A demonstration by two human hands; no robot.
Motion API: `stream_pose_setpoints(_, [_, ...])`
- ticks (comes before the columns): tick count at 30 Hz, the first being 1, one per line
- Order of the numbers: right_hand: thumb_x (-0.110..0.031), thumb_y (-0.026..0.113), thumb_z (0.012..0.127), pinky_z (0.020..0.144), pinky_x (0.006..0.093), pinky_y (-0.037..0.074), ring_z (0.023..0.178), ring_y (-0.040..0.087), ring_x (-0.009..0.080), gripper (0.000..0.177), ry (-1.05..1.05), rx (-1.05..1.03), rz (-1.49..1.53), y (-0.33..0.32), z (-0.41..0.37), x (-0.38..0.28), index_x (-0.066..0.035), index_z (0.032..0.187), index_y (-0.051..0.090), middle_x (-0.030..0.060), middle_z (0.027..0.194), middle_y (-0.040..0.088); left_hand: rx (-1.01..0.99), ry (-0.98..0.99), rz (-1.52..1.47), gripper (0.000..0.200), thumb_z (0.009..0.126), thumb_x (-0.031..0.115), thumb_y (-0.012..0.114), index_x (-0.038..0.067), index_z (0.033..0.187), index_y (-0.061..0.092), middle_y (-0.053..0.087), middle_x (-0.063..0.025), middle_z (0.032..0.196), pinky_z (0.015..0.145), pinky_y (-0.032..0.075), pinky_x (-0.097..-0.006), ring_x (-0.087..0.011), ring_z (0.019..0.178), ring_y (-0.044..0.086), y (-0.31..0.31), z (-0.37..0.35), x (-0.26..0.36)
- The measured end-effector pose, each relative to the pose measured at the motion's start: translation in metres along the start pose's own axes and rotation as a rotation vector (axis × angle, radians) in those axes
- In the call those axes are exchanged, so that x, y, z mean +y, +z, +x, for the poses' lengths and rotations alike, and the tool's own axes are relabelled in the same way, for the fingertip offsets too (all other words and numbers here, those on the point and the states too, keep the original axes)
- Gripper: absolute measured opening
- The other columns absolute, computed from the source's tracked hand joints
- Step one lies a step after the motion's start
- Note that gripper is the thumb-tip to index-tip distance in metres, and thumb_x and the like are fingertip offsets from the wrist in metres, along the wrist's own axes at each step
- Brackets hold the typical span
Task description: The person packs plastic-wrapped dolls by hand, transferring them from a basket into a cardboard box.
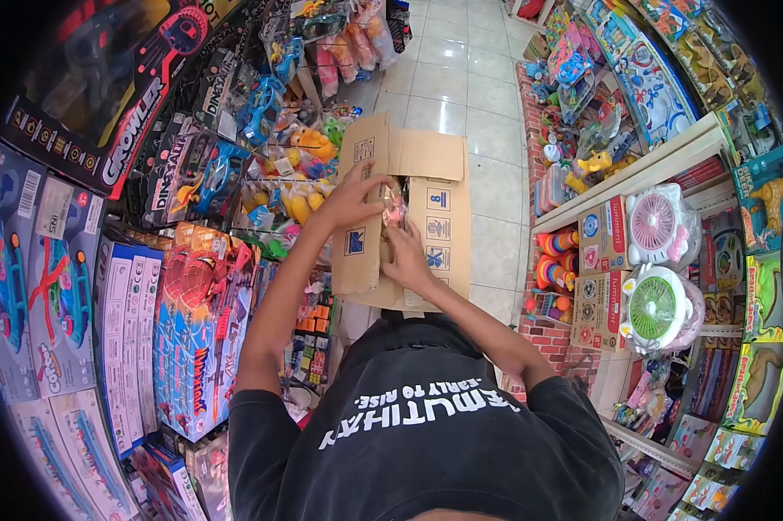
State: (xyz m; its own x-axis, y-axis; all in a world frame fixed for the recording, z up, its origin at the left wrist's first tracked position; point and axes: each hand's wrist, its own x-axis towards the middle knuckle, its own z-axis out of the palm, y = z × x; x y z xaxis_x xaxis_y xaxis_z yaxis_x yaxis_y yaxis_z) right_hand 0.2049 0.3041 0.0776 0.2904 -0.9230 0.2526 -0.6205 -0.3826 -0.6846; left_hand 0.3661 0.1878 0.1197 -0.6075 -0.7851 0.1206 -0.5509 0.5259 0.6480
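Left hand [358, 196] rests half-spread on a cardboard box [444, 158], right hand [406, 260] curls loosely at its opening; whether either grips, I cannot tell. Plastic wrap [395, 205] glints between. Right flap [424, 214]: "8". Far left, toy box [79, 82]: "GROWLER".

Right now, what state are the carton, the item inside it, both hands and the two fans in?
Cardboard box: partly open, gap between its flaps.
Plastic-wrapped item: partly showing in the gap.
Left hand: at the opening, fingers bent.
Right hand: at the opening, grip unclear.
Pink fan: plastic-wrapped.
Green fan: plastic-wrapped.
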Motion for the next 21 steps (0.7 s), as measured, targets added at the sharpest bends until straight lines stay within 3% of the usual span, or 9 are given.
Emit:
stream_pose_setpoints(2, [-0.012, 0.061, 0.066, 0.095, 0.0431, 0.028, 0.098, 0.049, 0.0340, 0.039, -0.079, 0.010, 0.175, -0.006, 0.003, 0.001, -0.001, 0.102, 0.050, 0.0173, 0.090, 0.055, -0.015, -0.021, -0.012, 0.042, 0.070, 0.023, 0.060, 0.020, 0.112, 0.055, 0.028, -0.0193, 0.136, 0.097, 0.037, -0.0399, -0.0397, 0.122, 0.037, -0.004, 0.001, 0.001])
stream_pose_setpoints(5, [-0.017, 0.065, 0.068, 0.087, 0.0389, 0.034, 0.092, 0.050, 0.0308, 0.040, -0.132, -0.013, 0.255, -0.009, 0.007, 0.006, -0.003, 0.103, 0.053, 0.0151, 0.082, 0.053, -0.034, -0.043, -0.041, 0.043, 0.071, 0.026, 0.060, 0.023, 0.114, 0.055, 0.028, -0.0197, 0.137, 0.097, 0.037, -0.0403, -0.0396, 0.122, 0.038, -0.006, 0.001, 0.001])
stream_pose_setpoints(8, [-0.022, 0.067, 0.071, 0.084, 0.0366, 0.036, 0.088, 0.048, 0.0260, 0.038, 0.051, -0.169, 0.394, -0.026, 0.008, 0.001, -0.007, 0.104, 0.055, 0.0112, 0.082, 0.051, -0.020, -0.044, -0.056, 0.043, 0.072, 0.030, 0.060, 0.025, 0.115, 0.055, 0.028, -0.0201, 0.137, 0.099, 0.036, -0.0407, -0.0395, 0.122, 0.038, -0.005, 0.000, 0.000])
stream_pose_setpoints(11, [-0.024, 0.068, 0.074, 0.082, 0.0349, 0.037, 0.088, 0.044, 0.0225, 0.031, 0.071, -0.226, 0.439, -0.032, 0.006, 0.001, -0.010, 0.099, 0.058, 0.0070, 0.083, 0.050, -0.007, -0.037, -0.060, 0.043, 0.073, 0.029, 0.060, 0.025, 0.115, 0.055, 0.027, -0.0198, 0.137, 0.099, 0.036, -0.0405, -0.0391, 0.123, 0.037, -0.002, -0.001, -0.002])
stream_pose_setpoints(15, [-0.020, 0.068, 0.075, 0.087, 0.0302, 0.035, 0.095, 0.044, 0.0212, 0.026, 0.068, -0.294, 0.490, -0.046, 0.005, -0.004, -0.007, 0.095, 0.058, 0.0061, 0.090, 0.051, -0.020, -0.044, -0.072, 0.042, 0.074, 0.029, 0.059, 0.025, 0.116, 0.055, 0.026, -0.0199, 0.138, 0.099, 0.036, -0.0402, -0.0390, 0.123, 0.037, -0.003, 0.002, -0.004])
stream_pose_setpoints(16, [-0.020, 0.067, 0.076, 0.087, 0.0303, 0.034, 0.097, 0.044, 0.0201, 0.024, -0.014, -0.281, 0.485, -0.046, 0.005, -0.001, -0.007, 0.094, 0.058, 0.0060, 0.092, 0.051, -0.022, -0.043, -0.072, 0.042, 0.074, 0.029, 0.059, 0.025, 0.116, 0.055, 0.026, -0.0199, 0.138, 0.099, 0.036, -0.0402, -0.0390, 0.123, 0.037, -0.002, 0.002, -0.004])
stream_pose_setpoints(19, [-0.020, 0.067, 0.077, 0.088, 0.0314, 0.033, 0.098, 0.044, 0.0198, 0.021, -0.085, -0.297, 0.546, -0.045, 0.002, 0.003, -0.007, 0.091, 0.057, 0.0054, 0.093, 0.053, -0.032, -0.058, -0.071, 0.043, 0.074, 0.032, 0.059, 0.026, 0.117, 0.054, 0.025, -0.0200, 0.139, 0.101, 0.034, -0.0384, -0.0400, 0.126, 0.033, 0.000, 0.003, -0.005])
stream_pose_setpoints(21, [-0.020, 0.067, 0.076, 0.089, 0.0323, 0.032, 0.098, 0.044, 0.0207, 0.020, -0.081, -0.326, 0.611, -0.045, 0.004, 0.006, -0.008, 0.089, 0.057, 0.0048, 0.094, 0.054, -0.070, -0.060, 0.009, 0.042, 0.077, 0.029, 0.059, 0.026, 0.118, 0.053, 0.022, -0.0200, 0.140, 0.103, 0.028, -0.0430, -0.0406, 0.129, 0.024, 0.006, 0.004, -0.006])
